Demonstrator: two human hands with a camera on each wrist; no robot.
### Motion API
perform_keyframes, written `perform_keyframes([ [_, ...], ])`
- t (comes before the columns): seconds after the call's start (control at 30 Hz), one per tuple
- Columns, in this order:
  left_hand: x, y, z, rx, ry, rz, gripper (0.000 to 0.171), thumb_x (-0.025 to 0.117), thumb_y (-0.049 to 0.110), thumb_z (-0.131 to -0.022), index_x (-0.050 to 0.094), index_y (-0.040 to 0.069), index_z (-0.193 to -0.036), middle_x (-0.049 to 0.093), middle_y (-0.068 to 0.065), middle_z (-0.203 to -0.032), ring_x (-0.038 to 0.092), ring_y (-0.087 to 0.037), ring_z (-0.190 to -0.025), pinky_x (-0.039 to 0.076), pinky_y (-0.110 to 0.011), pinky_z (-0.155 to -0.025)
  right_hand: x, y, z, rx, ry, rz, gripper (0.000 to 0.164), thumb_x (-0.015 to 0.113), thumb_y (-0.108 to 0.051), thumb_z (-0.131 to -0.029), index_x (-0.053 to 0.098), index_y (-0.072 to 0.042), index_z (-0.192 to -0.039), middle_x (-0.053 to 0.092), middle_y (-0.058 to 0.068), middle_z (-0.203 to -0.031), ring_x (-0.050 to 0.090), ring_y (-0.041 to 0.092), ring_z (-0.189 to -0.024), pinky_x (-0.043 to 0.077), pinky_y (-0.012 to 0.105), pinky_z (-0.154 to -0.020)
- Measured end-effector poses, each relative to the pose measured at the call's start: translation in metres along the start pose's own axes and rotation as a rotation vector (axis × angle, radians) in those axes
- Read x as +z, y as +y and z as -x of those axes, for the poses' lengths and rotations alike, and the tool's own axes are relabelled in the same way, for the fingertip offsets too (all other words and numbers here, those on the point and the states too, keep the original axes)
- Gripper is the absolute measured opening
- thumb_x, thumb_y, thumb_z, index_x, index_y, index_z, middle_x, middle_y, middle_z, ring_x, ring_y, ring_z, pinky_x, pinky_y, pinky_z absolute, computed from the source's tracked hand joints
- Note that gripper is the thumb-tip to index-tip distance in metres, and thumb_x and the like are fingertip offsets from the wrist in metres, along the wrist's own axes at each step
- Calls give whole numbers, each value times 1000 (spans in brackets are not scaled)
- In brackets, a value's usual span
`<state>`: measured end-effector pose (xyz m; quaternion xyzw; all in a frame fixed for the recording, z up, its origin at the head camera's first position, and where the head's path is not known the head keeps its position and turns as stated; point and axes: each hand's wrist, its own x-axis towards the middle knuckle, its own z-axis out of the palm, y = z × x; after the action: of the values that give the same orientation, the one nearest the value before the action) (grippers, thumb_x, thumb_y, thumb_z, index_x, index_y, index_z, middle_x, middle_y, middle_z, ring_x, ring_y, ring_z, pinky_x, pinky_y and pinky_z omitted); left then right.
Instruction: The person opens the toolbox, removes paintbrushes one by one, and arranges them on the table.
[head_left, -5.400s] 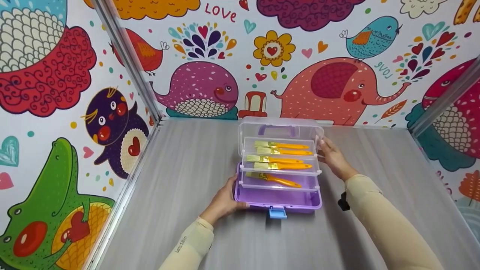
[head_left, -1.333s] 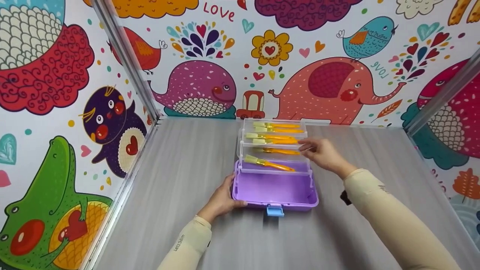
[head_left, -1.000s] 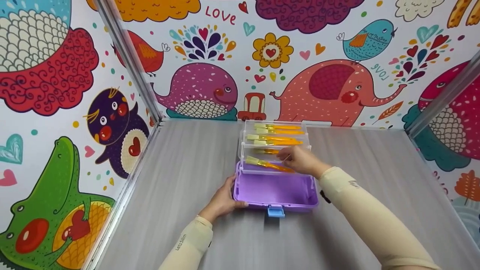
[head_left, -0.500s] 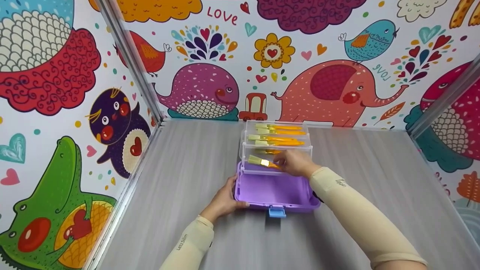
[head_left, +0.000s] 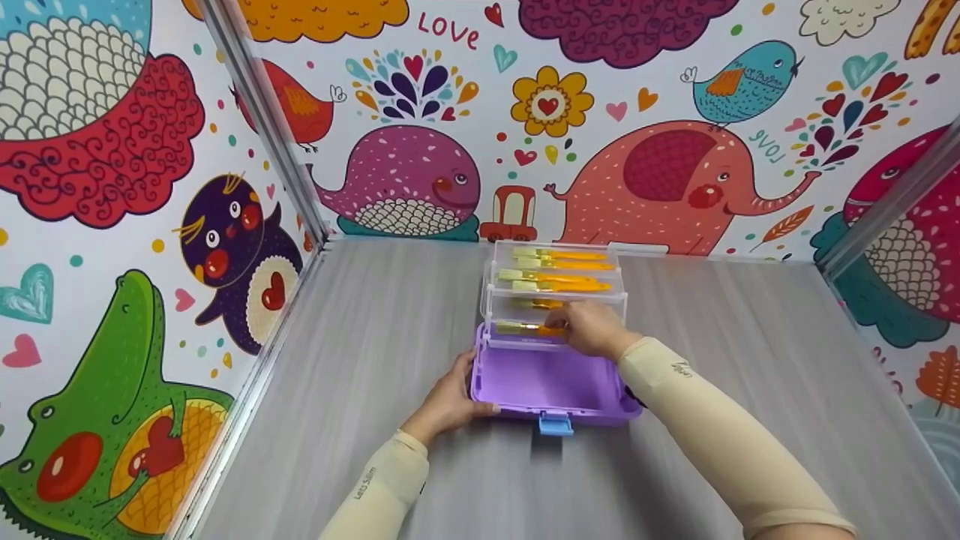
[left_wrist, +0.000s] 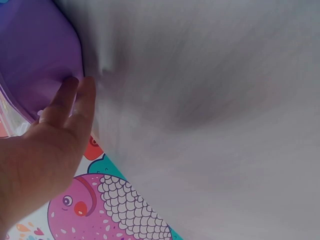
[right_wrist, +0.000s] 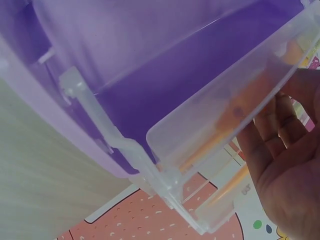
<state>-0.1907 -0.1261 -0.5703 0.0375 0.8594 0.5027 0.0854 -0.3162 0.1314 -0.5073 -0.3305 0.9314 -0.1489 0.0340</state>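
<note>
My left hand (head_left: 450, 401) holds the near left corner of an open purple storage box (head_left: 544, 379), thumb on the front rim. In the left wrist view two fingers of the left hand (left_wrist: 55, 132) rest against the outer wall. My right hand (head_left: 596, 330) reaches into the lowest clear tray (head_left: 517, 343) and pinches the orange handle of a paintbrush (head_left: 511, 328), bristles pointing left. The right wrist view shows the right hand's (right_wrist: 287, 175) fingertips behind the tray's translucent wall, partly hidden. Another brush (head_left: 525, 304) lies just behind, mostly covered by that hand.
Further back, the raised clear trays hold several orange-handled paintbrushes (head_left: 559, 285). A light-blue latch (head_left: 555, 424) hangs open at the box's front. The grey table (head_left: 360, 322) meets a cartoon-printed back wall (head_left: 637, 195) just behind the box, with metal-edged side walls left and right.
The trays have swung up and back and the lid has dropped behind them. My right hand has moved from the lid to the lowest tray's paintbrush, which now lies straighter. The left hand has stayed.
</note>
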Motion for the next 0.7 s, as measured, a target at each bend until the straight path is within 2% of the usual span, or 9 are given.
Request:
perform_keyframes([
  [0.13,-1,0,0,11,-1,2,106,92,15,-68,29,6,-154,46,-19,-148,43,-36,-134,28,-52,-113,0,2,2,-43,39,-10,30,69,6,-85,78,-11,-108,73,5,-103,67,27,-96,53,45,-89],
  [0.23,-1,-1,0,29,-2,15,107,92,13,-68,29,3,-153,46,-20,-148,43,-37,-134,28,-52,-113,-3,3,5,-52,38,-34,35,65,10,-84,78,-10,-110,73,6,-102,67,27,-94,54,45,-88],
  [0.47,-1,-2,-2,50,-3,18,107,92,12,-67,29,2,-153,46,-21,-147,44,-37,-133,29,-51,-113,-14,6,13,-8,21,-85,42,64,12,-85,74,-11,-119,71,7,-110,66,28,-98,53,46,-92],
  [0.7,-2,-2,-1,33,-6,7,108,92,13,-67,28,2,-153,46,-20,-148,44,-36,-134,29,-51,-113,-35,13,32,90,9,-116,40,66,7,-86,73,-12,-121,71,5,-106,66,26,-94,55,47,-88],
])
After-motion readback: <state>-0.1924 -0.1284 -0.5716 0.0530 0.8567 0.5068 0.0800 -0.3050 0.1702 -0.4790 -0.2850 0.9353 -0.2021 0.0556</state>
